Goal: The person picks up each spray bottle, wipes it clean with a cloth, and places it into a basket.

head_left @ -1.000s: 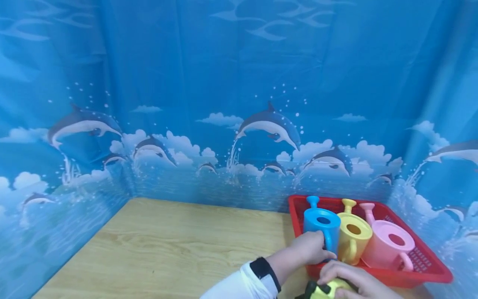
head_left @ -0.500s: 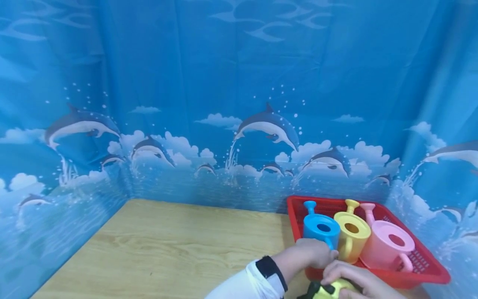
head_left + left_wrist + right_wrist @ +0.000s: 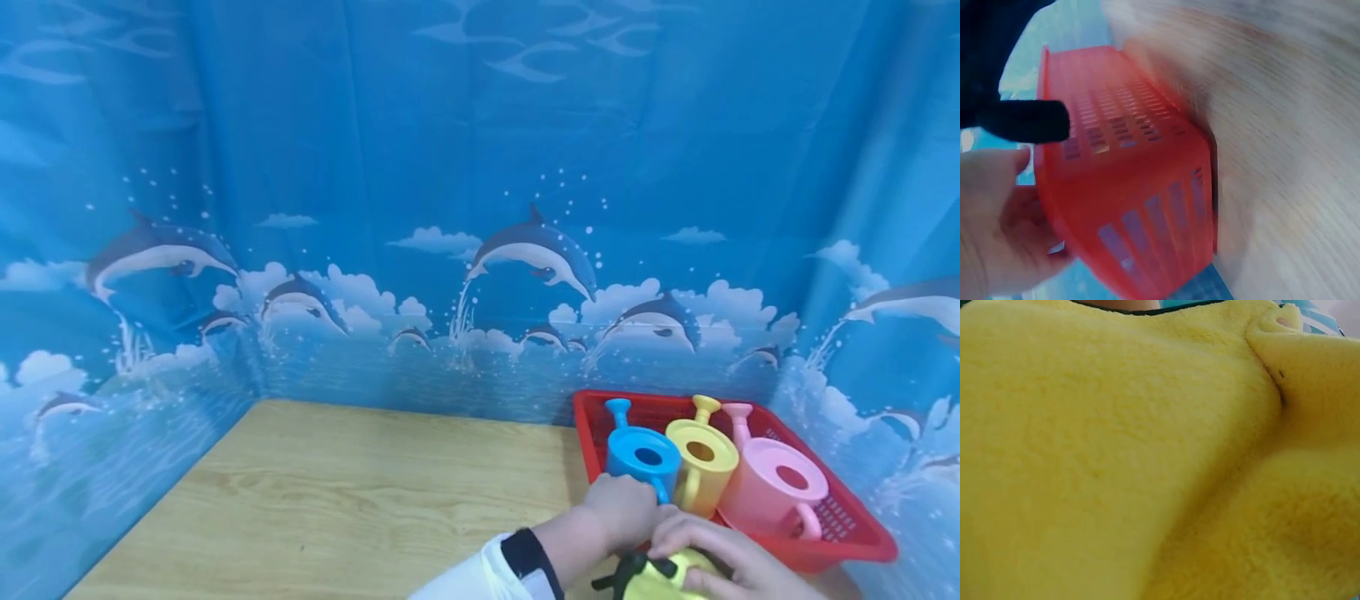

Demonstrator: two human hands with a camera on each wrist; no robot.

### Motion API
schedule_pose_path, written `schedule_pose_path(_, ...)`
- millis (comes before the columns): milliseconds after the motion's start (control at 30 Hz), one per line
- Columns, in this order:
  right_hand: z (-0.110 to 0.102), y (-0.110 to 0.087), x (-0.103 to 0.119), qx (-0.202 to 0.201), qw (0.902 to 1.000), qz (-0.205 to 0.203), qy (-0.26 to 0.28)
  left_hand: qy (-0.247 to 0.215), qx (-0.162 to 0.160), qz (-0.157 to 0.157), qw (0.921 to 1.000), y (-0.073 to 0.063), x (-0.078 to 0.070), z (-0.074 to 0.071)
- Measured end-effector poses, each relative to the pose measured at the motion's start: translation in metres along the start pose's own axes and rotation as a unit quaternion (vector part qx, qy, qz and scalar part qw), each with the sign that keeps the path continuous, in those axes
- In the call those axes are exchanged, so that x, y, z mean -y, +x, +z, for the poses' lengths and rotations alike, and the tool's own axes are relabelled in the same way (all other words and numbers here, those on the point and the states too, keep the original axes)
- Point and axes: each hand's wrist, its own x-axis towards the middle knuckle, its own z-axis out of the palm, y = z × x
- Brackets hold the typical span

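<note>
In the head view three toy watering cans, blue [image 3: 626, 446], yellow [image 3: 716, 475] and pink [image 3: 772, 467], stand side by side in a red plastic basket [image 3: 588, 433]. My left hand [image 3: 618, 508] is at the basket's near left corner, beside the blue can's handle. Its fingertips are hidden, and I cannot tell what they hold. In the left wrist view the left hand [image 3: 1004, 225] reaches over the basket's rim. My right hand [image 3: 727, 554] grips a yellow plush toy with black parts [image 3: 660, 579] close in front of the basket. Yellow plush fabric [image 3: 1104, 450] fills the right wrist view.
A wood-grain table [image 3: 375, 500] stretches left of the basket. Blue curtains [image 3: 420, 167] printed with dolphins enclose the table at the back and both sides.
The blue can's top has shifted slightly toward me, and the yellow can's handle has swung a little left. The left hand has moved slightly beside the blue handle. The right hand keeps its grip.
</note>
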Motion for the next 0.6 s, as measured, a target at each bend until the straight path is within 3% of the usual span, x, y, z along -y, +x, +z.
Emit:
schedule_pose_path(100, 0.0, -0.001, 0.001, -0.027, 0.9994, -0.008, -0.022, -0.055, -0.071, -0.023, 0.9957, -0.003, 0.015, -0.003)
schedule_pose_path(167, 0.0, 0.001, 0.002, -0.051, 0.9975, -0.019, -0.044, -0.072, -0.144, -0.028, 0.9866, -0.007, 0.029, -0.004)
schedule_pose_path(267, 0.003, 0.007, 0.004, -0.1, 0.9904, -0.036, -0.088, -0.114, -0.216, -0.038, 0.9689, -0.016, 0.052, -0.002)
schedule_pose_path(333, 0.007, 0.013, 0.006, -0.136, 0.9842, -0.028, -0.11, -0.145, -0.234, -0.049, 0.9602, -0.024, 0.069, -0.002)
schedule_pose_path(433, 0.018, 0.027, 0.007, -0.183, 0.9779, -0.015, -0.1, -0.19, -0.233, -0.087, 0.9499, -0.034, 0.094, 0.0)
schedule_pose_path(600, 0.041, 0.069, 0.008, -0.268, 0.959, 0.004, -0.093, -0.251, -0.236, -0.158, 0.9254, -0.051, 0.134, 0.008)
